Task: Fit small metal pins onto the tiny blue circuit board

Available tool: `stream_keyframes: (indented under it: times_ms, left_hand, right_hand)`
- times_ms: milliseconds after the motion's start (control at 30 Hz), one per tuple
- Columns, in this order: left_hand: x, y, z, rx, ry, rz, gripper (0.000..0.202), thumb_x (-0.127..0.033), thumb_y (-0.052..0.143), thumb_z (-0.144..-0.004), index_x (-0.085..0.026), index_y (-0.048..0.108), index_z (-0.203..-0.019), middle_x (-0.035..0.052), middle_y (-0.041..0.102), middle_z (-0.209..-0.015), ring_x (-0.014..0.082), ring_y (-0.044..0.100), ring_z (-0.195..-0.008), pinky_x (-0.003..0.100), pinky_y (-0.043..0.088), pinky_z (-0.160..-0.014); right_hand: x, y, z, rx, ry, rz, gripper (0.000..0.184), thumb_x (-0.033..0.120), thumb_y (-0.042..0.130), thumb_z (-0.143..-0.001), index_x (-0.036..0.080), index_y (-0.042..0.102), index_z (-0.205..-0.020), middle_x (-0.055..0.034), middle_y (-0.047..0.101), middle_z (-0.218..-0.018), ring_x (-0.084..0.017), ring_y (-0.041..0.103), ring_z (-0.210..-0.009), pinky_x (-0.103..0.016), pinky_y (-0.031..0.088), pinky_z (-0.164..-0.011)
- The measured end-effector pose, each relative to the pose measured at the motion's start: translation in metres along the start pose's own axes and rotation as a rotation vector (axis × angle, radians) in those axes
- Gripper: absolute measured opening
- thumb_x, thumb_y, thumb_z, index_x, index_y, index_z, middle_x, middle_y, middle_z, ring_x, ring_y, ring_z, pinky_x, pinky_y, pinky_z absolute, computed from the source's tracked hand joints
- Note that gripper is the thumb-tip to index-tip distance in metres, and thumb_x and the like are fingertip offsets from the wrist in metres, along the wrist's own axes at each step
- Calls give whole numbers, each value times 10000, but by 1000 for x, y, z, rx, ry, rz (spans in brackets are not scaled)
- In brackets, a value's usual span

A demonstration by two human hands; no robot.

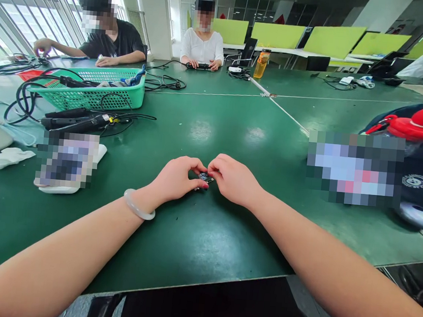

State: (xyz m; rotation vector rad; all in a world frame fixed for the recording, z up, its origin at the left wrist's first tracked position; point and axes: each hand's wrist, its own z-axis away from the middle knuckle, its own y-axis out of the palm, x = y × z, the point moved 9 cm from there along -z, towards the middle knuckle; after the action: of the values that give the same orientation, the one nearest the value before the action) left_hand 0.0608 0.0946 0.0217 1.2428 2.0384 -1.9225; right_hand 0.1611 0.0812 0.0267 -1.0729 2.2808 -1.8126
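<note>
Between my two hands is a small dark circuit board [205, 177] with light markings, just above or on the green table [174, 244]. My left hand [178, 176] pinches its left side between thumb and fingers; a pale bangle [138, 205] circles that wrist. The fingertips of my right hand [232, 179] close on the board's right upper edge. Part of the board is hidden behind the fingers, and whether a second tiny piece is in the right pinch cannot be made out.
Left: a green plastic basket [91, 96] of cables, black devices [74, 121], a blurred phone [66, 163], a white glove [4, 158]. Right: a blurred-out object [355, 168], a dark bag [421, 167], a mouse-like object [418, 216]. An orange bottle [261, 64] stands far back; two people sit opposite.
</note>
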Motion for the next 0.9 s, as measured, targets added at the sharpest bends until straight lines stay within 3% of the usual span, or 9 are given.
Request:
stream_keyframes:
  times_ms: [233, 400, 567, 700, 800, 900]
  left_hand:
    - [-4, 0, 0, 9, 29, -43, 201, -359, 699, -658, -226, 634, -795, -22, 676, -808, 186, 600, -803, 305, 437, -735]
    - [3, 0, 0, 11, -37, 77, 196, -346, 686, -662, -225, 635, -808, -23, 673, -820, 176, 609, -802, 303, 444, -754]
    - [7, 1, 0, 6, -66, 144, 243, -342, 700, -654, -233, 648, -865, -8, 683, -861, 186, 616, -843, 316, 454, -798]
    - [18, 0, -3, -26, -109, 190, 226, -313, 661, -696, -225, 650, -904, 11, 688, -907, 177, 614, -853, 314, 464, -813]
    - [33, -2, -5, -61, -177, 251, 262, -330, 619, -737, -217, 634, -972, 28, 688, -921, 170, 619, -832, 316, 478, -795]
    - [41, -2, -5, -80, -210, 280, 286, -356, 608, -748, -215, 625, -996, 34, 688, -892, 168, 624, -806, 323, 486, -782]
  right_hand:
    - [11, 5, 2, 25, -61, 151, 170, 203, 429, -888, 170, 592, -852, -35, 565, -891, -118, 517, -675, -242, 343, -578]
    - [12, -8, 2, -63, -39, -34, 171, 214, 465, -885, 178, 619, -821, -23, 586, -858, -120, 532, -737, -233, 379, -640]
    - [-5, -21, 0, -172, 40, -155, 183, 189, 463, -876, 179, 627, -795, -22, 587, -792, -122, 523, -719, -242, 386, -644]
    - [-8, -5, -2, -49, 52, -101, 162, 221, 513, -858, 184, 637, -762, -15, 570, -760, -122, 515, -700, -250, 369, -631]
    - [3, 16, 0, 108, -14, -56, 105, 284, 597, -816, 200, 651, -786, -7, 568, -795, -118, 523, -703, -249, 372, -639]
    - [12, 29, 3, 179, -65, -9, 104, 296, 604, -814, 210, 653, -847, -5, 571, -840, -114, 523, -685, -249, 375, -627]
